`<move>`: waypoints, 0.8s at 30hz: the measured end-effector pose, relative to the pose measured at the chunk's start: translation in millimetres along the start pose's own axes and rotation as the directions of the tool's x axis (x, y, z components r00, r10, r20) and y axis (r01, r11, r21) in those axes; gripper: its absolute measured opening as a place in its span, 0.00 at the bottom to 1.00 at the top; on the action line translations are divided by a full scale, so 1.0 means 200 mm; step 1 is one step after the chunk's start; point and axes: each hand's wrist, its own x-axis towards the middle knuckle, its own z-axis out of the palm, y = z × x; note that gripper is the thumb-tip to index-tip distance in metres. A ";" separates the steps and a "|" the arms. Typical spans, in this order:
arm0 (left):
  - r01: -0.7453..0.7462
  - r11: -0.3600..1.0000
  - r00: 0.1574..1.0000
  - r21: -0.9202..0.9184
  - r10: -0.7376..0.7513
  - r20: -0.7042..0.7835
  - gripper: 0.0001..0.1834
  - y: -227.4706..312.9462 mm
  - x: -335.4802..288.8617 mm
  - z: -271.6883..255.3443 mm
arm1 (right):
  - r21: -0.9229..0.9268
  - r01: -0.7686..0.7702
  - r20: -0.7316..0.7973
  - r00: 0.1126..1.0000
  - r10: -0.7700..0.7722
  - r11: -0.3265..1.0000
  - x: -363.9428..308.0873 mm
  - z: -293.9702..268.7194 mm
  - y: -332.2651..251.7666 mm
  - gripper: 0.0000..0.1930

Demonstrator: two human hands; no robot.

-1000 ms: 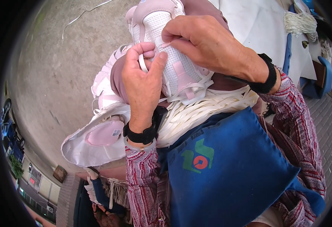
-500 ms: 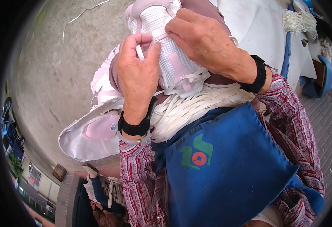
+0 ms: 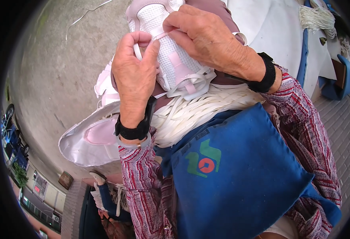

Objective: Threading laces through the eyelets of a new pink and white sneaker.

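Observation:
A white mesh shoe upper with pink panels lies across my lap. My left hand pinches a flat white shoelace between thumb and forefinger at the upper's left edge. My right hand bends over the upper from the right, its fingertips pressed together at the lace where it crosses the eyelets; the exact grip is partly hidden. Loose lace loops hang at the upper's near end.
A bundle of cream laces lies over my lap, above a blue apron. More uppers, pale with pink lining, rest at left. White sheeting and another lace bundle are at right. Another person's leg shows lower left.
Both hands and the upper sit slightly farther left in the picture. The fingers stay pinched at the same lace crossing, with little other difference.

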 end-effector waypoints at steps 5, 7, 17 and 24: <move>-0.022 0.998 0.999 0.058 0.020 0.029 0.09 0.01 0.01 0.00 | -0.023 0.009 0.113 0.994 -0.006 1.000 0.01 0.02 0.02 0.07; 0.005 1.000 1.000 0.023 -0.005 0.023 0.09 0.02 0.01 0.00 | -0.034 0.017 0.102 0.995 -0.014 0.999 0.01 0.04 0.01 0.06; 0.001 0.998 1.000 0.061 -0.002 0.022 0.07 0.03 -0.01 0.00 | -0.037 0.095 0.005 0.995 -0.095 0.995 -0.05 -0.12 -0.02 0.06; -0.050 0.994 0.996 0.097 0.043 0.080 0.08 0.02 0.02 -0.03 | 0.215 -0.022 0.509 0.856 -0.093 0.976 -0.40 -0.26 -0.12 0.06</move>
